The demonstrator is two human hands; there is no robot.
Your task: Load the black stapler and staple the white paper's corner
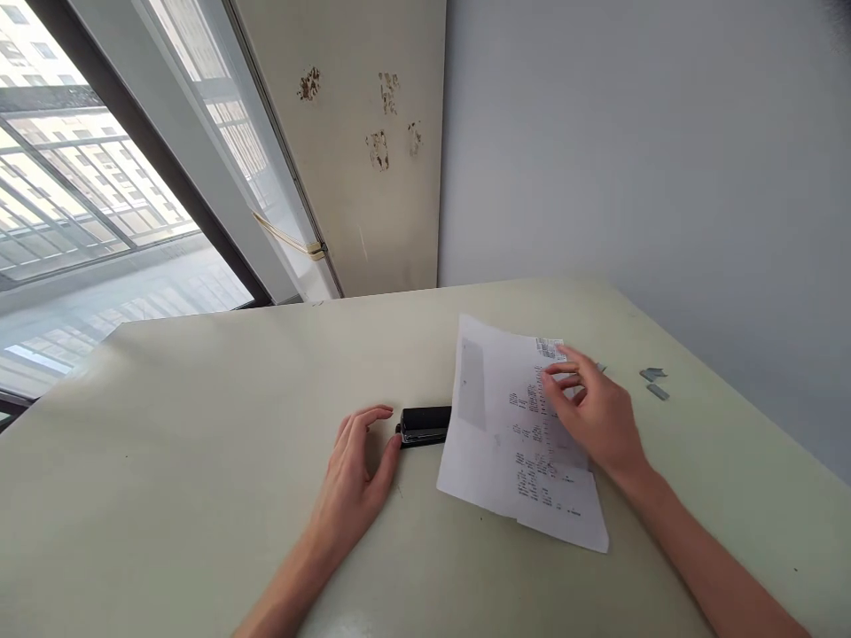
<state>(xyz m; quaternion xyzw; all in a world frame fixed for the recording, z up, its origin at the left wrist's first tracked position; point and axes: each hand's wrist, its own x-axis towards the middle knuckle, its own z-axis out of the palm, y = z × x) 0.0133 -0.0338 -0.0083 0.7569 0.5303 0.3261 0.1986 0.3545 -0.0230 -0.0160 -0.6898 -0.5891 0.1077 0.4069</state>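
Note:
A black stapler (425, 425) lies on the pale table, its right part hidden under printed paper sheets (498, 425). My left hand (359, 465) rests on the table at the stapler's left end, fingers apart and curved, the thumb by its near corner and nothing gripped. Over the right part of the sheets is my right hand (595, 408), its fingers bent and apart above the print; whether the fingertips touch the paper is hard to tell. At least two sheets overlap, their lower edges slightly offset.
Small grey pieces (655, 383) lie on the table (232, 443) to the right of my right hand. Behind the table stand a grey wall (631, 151) and a stained cream panel (372, 204). A window (80, 195) is at the left.

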